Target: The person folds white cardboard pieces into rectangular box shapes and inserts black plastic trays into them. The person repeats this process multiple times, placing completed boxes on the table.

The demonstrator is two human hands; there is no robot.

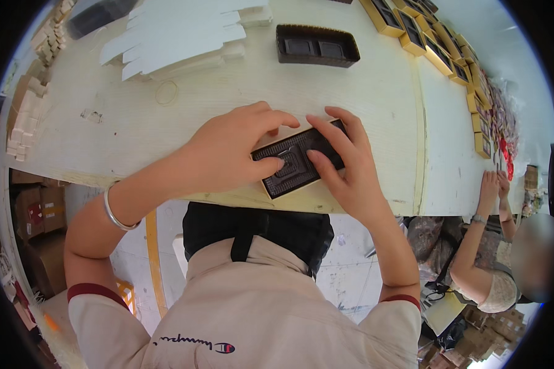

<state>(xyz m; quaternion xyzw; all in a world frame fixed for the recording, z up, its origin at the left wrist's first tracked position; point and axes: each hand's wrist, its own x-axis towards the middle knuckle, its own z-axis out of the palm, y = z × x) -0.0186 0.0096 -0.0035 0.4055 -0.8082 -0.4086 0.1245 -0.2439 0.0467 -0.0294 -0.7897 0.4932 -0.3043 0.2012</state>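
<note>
A shallow rectangular gold-edged box (271, 189) lies slightly tilted near the table's front edge. Inside it sits a black plastic tray (298, 161) with moulded recesses. My left hand (224, 150) grips the box's left part, thumb pressed on the tray, fingers bent over the far side. At the right end my right hand (354, 163) holds the box, with its thumb on the tray and its fingers reaching over the far right corner. Another black plastic tray (317, 47) stands apart on the table beyond my hands.
White flat carton blanks (178, 37) are stacked at the far left, near a rubber band (166, 93). Several gold boxes with black trays (440, 56) line the far right. A co-worker's hands (492, 184) rest at the table's right, near red items (506, 160). Cardboard boxes (40, 212) stand lower left.
</note>
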